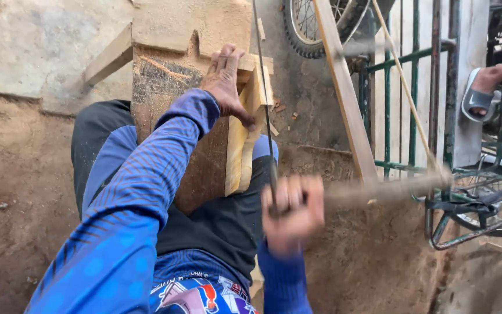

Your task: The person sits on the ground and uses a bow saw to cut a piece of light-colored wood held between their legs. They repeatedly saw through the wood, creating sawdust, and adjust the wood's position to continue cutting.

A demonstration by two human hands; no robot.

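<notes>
- The left hand [226, 78] lies flat on the wooden board [245, 134], fingers spread and thumb on its face, so the board stays fixed against the block [169, 87] under it.
- The knee [216, 174] presses from below and steadies the board.
- The right hand [293, 212], blurred, has its grip closed around the saw [265, 104], whose thin blade stands along the board's edge.
- No containers are visible.

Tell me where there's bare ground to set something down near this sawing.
Bare dirt lies left of the left hand and knee, below the stone slab. It's crowded on the right: the right hand working the saw, leaning timber, green gate and bicycle wheel.
</notes>
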